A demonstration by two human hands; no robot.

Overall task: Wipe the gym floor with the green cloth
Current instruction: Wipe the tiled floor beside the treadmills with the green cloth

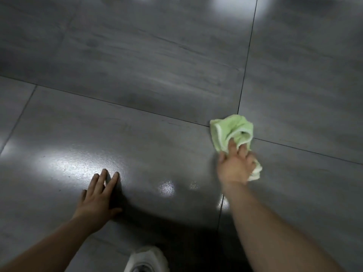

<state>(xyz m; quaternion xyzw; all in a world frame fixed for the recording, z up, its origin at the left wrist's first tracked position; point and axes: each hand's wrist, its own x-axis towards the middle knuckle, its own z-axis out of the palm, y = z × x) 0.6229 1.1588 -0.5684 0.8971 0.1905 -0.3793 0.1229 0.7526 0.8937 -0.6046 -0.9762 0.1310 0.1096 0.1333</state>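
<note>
Our right hand [236, 163] is gripping the crumpled pale-green terry cloth [231, 130], left hand [98, 195] splayed on grey floor tiles [157, 75]; we are favouring flatter contact.

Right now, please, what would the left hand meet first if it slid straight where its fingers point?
Only bare floor, as far as shown; the green cloth lies well right of the left hand.

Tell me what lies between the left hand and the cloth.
Head view: only bare floor between the left hand and the cloth, with a few bright glare patches.
</note>
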